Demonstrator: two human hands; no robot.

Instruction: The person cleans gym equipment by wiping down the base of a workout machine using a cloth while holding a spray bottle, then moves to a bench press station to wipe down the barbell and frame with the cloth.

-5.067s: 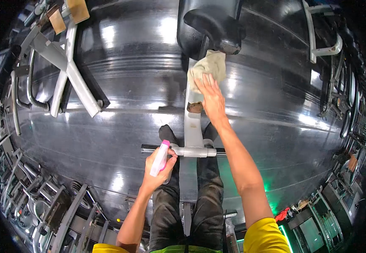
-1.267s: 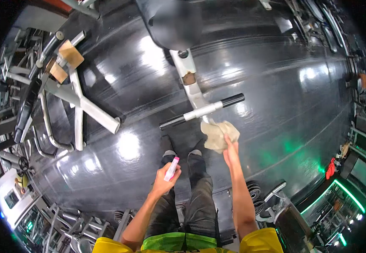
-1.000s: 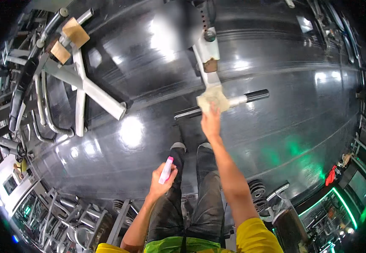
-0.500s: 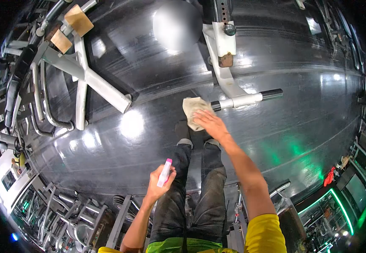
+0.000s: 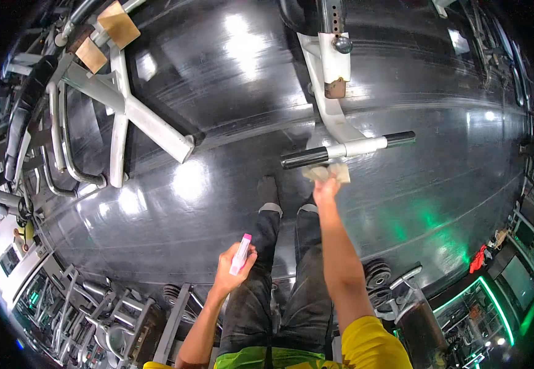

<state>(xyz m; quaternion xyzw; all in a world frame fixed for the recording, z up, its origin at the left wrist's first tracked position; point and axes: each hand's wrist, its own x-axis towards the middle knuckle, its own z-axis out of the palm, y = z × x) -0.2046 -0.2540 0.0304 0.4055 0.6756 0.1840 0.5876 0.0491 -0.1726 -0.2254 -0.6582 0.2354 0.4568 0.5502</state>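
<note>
My left hand [image 5: 232, 269] is wrapped round a spray bottle [image 5: 240, 254], seen from above, with a white head and a pink tip. The lower part of the bottle is hidden by the hand. Further forward, my right hand [image 5: 326, 189] grips a beige cloth [image 5: 339, 171], which is bunched above the fingers. That cloth sits just on the near side of a crossbar [image 5: 366, 146] with a black ribbed grip [image 5: 304, 157] at its left end. Whether cloth and bar touch, I cannot tell. The crossbar ends a white machine frame [image 5: 330, 111].
A white forked machine base [image 5: 159, 130] with wooden blocks [image 5: 118, 24] stands at the left. Dark shiny floor [image 5: 230, 123] runs between the machines. Weight plates [image 5: 377, 272] and other gym equipment [image 5: 122, 326] lie behind my legs. A green-lit frame [image 5: 491, 295] is at the lower right.
My right hand has moved right and slightly nearer with the cloth, off the left end of the crossbar, whose black grip now shows fully. The left hand has stayed in place.
</note>
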